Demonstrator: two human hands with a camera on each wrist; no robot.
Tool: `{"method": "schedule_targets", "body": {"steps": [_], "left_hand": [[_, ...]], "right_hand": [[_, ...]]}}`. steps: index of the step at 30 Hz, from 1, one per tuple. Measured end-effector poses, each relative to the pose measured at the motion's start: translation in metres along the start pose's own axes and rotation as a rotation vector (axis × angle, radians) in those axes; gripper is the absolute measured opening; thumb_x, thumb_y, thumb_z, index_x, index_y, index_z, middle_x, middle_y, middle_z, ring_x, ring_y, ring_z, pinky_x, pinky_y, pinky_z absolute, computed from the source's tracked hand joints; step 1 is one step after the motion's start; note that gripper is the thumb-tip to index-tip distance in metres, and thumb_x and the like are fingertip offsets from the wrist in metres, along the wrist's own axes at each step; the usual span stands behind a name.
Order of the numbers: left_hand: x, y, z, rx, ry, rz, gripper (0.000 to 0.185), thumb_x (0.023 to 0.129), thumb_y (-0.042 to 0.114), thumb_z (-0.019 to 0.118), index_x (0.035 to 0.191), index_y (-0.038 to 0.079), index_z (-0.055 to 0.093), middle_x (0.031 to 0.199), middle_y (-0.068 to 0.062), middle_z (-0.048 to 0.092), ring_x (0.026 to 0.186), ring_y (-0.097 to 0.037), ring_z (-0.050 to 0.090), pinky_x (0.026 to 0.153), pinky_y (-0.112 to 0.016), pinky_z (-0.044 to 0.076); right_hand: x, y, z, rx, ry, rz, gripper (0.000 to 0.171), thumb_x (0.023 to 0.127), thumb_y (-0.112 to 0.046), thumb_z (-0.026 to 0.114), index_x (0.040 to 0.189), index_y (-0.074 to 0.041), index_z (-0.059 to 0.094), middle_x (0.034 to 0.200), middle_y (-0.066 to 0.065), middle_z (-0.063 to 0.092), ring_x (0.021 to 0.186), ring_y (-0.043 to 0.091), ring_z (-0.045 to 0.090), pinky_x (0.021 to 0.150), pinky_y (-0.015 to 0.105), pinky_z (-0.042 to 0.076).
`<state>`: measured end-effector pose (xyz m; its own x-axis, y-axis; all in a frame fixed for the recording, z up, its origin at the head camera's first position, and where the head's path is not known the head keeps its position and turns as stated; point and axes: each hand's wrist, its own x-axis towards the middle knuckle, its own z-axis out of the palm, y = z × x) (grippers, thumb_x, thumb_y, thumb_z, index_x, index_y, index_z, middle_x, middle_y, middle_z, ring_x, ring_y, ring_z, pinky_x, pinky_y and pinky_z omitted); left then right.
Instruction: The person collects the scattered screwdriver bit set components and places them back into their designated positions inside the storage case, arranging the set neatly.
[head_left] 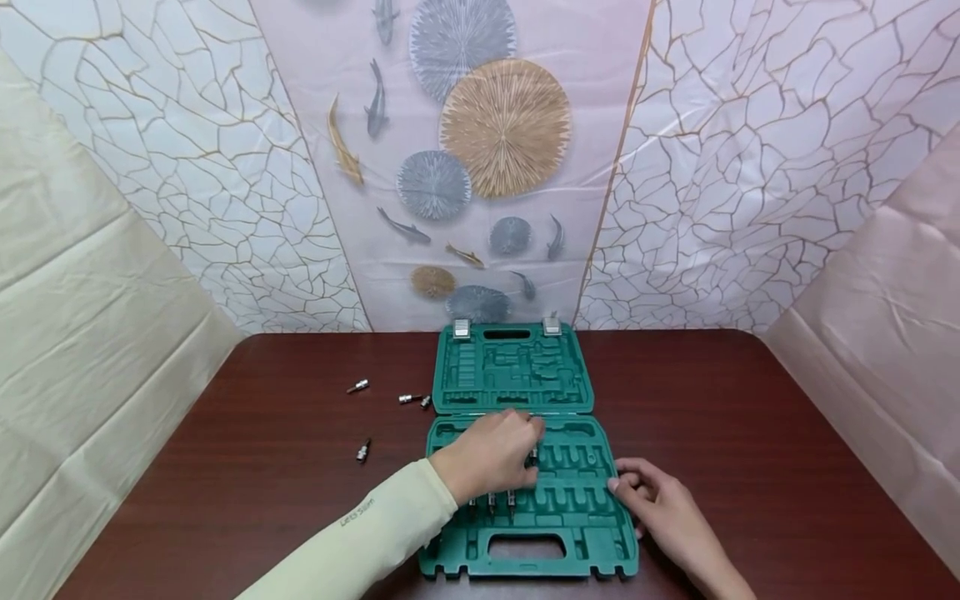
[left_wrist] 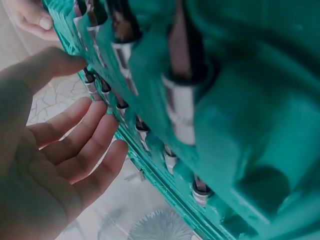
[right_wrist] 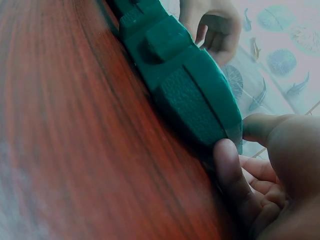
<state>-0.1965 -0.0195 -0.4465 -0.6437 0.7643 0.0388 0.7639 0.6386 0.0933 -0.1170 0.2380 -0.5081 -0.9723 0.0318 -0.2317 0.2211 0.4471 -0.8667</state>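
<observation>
A green tool case lies open on the table, its lid flat behind the tray. My left hand reaches over the tray. In the left wrist view that hand has loosely straight fingers, whose tips touch a row of socket bits seated in the green tray. A few seated bits show below my wrist. My right hand grips the case's right rim. In the right wrist view its thumb and a finger pinch the case edge.
Several loose bits lie on the dark wooden table left of the case: one far left, two by the lid, one nearer me. Draped sheets wall in the table on three sides.
</observation>
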Motion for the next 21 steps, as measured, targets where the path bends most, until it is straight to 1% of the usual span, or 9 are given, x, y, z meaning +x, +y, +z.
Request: {"method": "schedule_targets", "body": {"steps": [2, 5, 7, 9, 12, 13, 15, 17, 21], "left_hand": [[-0.001, 0.001, -0.001, -0.029, 0.016, -0.013, 0.014, 0.094, 0.024, 0.08, 0.098, 0.015, 0.071, 0.078, 0.006, 0.06, 0.062, -0.004, 0.051, 0.054, -0.02, 0.044], [-0.003, 0.002, -0.002, -0.074, 0.025, -0.037, 0.016, 0.095, 0.023, 0.079, 0.085, 0.017, 0.069, 0.073, 0.007, 0.055, 0.059, -0.004, 0.049, 0.053, -0.02, 0.042], [-0.004, 0.002, -0.002, -0.099, 0.025, -0.053, 0.012, 0.095, 0.024, 0.079, 0.088, 0.016, 0.074, 0.079, 0.006, 0.061, 0.065, -0.005, 0.055, 0.055, -0.02, 0.045], [-0.005, 0.001, -0.003, -0.125, 0.017, -0.08, 0.011, 0.095, 0.025, 0.08, 0.097, 0.015, 0.079, 0.091, 0.003, 0.067, 0.077, -0.007, 0.062, 0.06, -0.022, 0.051], [-0.006, -0.001, -0.003, -0.202, -0.002, -0.143, 0.022, 0.093, 0.029, 0.084, 0.11, 0.015, 0.081, 0.108, 0.002, 0.071, 0.097, -0.012, 0.068, 0.07, -0.027, 0.057], [-0.006, -0.003, -0.003, -0.234, -0.01, -0.165, 0.023, 0.092, 0.03, 0.085, 0.111, 0.016, 0.082, 0.111, 0.002, 0.071, 0.101, -0.013, 0.068, 0.073, -0.028, 0.058], [-0.005, -0.006, -0.003, -0.292, -0.021, -0.201, 0.023, 0.09, 0.03, 0.087, 0.109, 0.018, 0.082, 0.112, 0.003, 0.07, 0.102, -0.014, 0.067, 0.074, -0.031, 0.058], [-0.005, -0.008, -0.002, -0.322, -0.032, -0.215, 0.022, 0.089, 0.03, 0.088, 0.107, 0.019, 0.083, 0.112, 0.004, 0.068, 0.101, -0.014, 0.066, 0.075, -0.032, 0.058], [-0.007, -0.009, -0.001, -0.281, -0.066, -0.178, 0.02, 0.093, 0.032, 0.084, 0.109, 0.02, 0.083, 0.112, 0.003, 0.066, 0.105, -0.015, 0.063, 0.082, -0.033, 0.058]], "right_hand": [[0.0, -0.001, 0.0, -0.003, 0.005, -0.007, 0.059, 0.103, -0.04, 0.069, 0.146, -0.001, 0.057, 0.11, 0.006, 0.068, 0.081, 0.017, 0.065, 0.061, 0.036, 0.057], [0.0, -0.002, 0.0, -0.01, 0.008, -0.02, 0.059, 0.103, -0.04, 0.069, 0.146, 0.0, 0.056, 0.109, 0.007, 0.068, 0.08, 0.017, 0.064, 0.061, 0.036, 0.057], [-0.001, -0.003, 0.0, -0.009, 0.009, -0.015, 0.059, 0.103, -0.04, 0.069, 0.145, 0.0, 0.057, 0.109, 0.006, 0.068, 0.08, 0.017, 0.065, 0.061, 0.036, 0.057], [-0.001, -0.004, 0.0, -0.007, 0.014, -0.008, 0.057, 0.103, -0.039, 0.07, 0.144, -0.002, 0.058, 0.108, 0.007, 0.068, 0.08, 0.017, 0.065, 0.061, 0.036, 0.057], [0.0, -0.006, 0.001, -0.011, 0.019, -0.004, 0.056, 0.103, -0.039, 0.07, 0.144, -0.002, 0.058, 0.109, 0.007, 0.068, 0.082, 0.017, 0.066, 0.062, 0.036, 0.057], [0.0, -0.006, 0.001, -0.008, 0.022, 0.001, 0.055, 0.103, -0.039, 0.07, 0.143, -0.003, 0.059, 0.109, 0.007, 0.068, 0.082, 0.017, 0.066, 0.062, 0.036, 0.058], [0.0, -0.006, 0.001, -0.015, 0.018, -0.009, 0.057, 0.103, -0.039, 0.07, 0.144, -0.002, 0.058, 0.109, 0.007, 0.068, 0.083, 0.017, 0.066, 0.061, 0.036, 0.057], [0.0, -0.005, 0.002, -0.015, 0.015, -0.008, 0.058, 0.103, -0.04, 0.07, 0.144, -0.001, 0.058, 0.11, 0.007, 0.068, 0.082, 0.017, 0.065, 0.061, 0.036, 0.057], [0.0, -0.004, 0.002, -0.014, 0.014, 0.01, 0.057, 0.103, -0.04, 0.069, 0.144, -0.002, 0.058, 0.109, 0.007, 0.069, 0.081, 0.019, 0.065, 0.061, 0.036, 0.057]]}}
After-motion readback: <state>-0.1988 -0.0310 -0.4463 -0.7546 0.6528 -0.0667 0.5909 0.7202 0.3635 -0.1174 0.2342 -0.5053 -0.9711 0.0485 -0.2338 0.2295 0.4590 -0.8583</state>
